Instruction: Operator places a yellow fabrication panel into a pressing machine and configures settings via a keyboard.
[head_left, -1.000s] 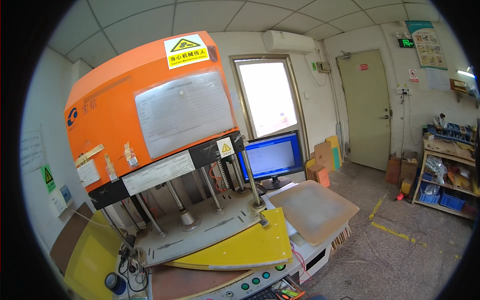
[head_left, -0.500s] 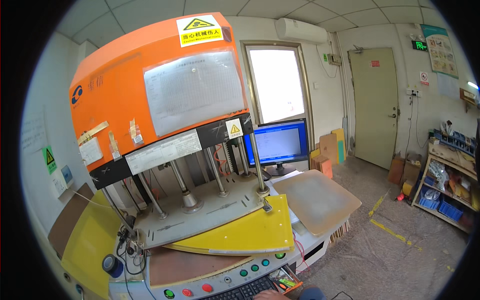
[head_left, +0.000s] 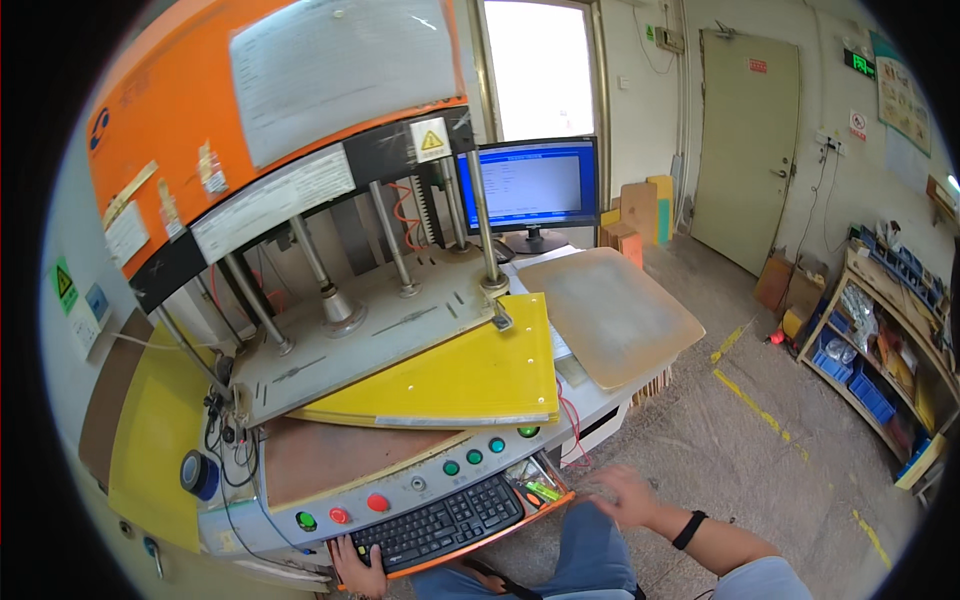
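Observation:
My left hand rests at the left end of a black keyboard, fingers apart, thumb near the keys. The keyboard lies on a pulled-out tray with an orange edge under the machine's front panel. My right hand, a black band on its wrist, hovers just beyond the tray's right corner, fingers loosely stretched and holding nothing. A highlighter-green pen and other small items lie in the tray's right compartment. Above the keyboard, the panel carries red buttons and green buttons.
An orange press machine with steel columns stands over a grey plate. Yellow sheets stick out beneath it. A monitor and a brown board are to the right. Shelves with blue bins stand far right.
The view has tipped downward, bringing the whole keyboard and my legs into sight. My left hand now shows at the keyboard's left end; my right hand has moved rightward off the keyboard.

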